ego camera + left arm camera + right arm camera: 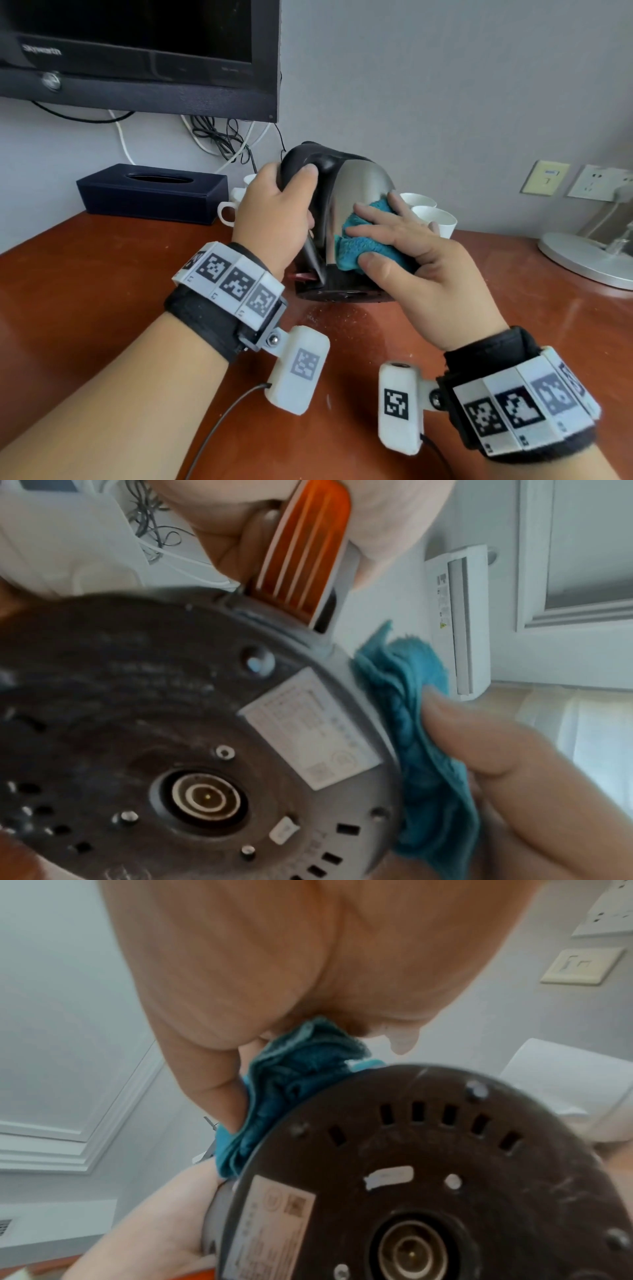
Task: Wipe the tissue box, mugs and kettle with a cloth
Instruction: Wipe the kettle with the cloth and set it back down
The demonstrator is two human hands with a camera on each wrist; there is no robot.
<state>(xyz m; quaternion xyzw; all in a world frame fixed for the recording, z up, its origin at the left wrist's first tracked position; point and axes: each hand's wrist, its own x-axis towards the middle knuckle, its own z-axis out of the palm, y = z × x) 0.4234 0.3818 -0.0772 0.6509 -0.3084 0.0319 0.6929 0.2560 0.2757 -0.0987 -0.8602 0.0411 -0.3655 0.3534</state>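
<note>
The kettle [346, 219] is held in the air above the table [102, 291], at the centre of the head view, with the mugs [433, 216] just behind it at 1 o'clock and the tissue box [154, 193] well apart at 9 o'clock.

**Hand state.** The left hand [277, 219] is wrapped around the black handle, thumb over its top. The right hand [421, 260] holds the blue cloth [366, 240], fingers spread flat over it and thumb curled under its lower edge, pressing it against the steel wall.

**Orientation.** The kettle is tipped. Its long axis, base to lid, runs from about 6 o'clock up toward 12 o'clock, leaning away from the person. The round base [192, 750] faces down and back toward both wrists; the lid end points at the wall. The handle lies on the 9 o'clock side. The spout is hidden.

**Hazards.**
- Slip: the whole weight hangs from one hand on a smooth handle. Sideways wiping pressure could twist the kettle out of the grip and drop it on the table.
- Spill: if any water remains inside, this tilt could pour it out at the lid end.
- Collision: the mugs stand close behind. A wide stroke could knock one over.
</note>
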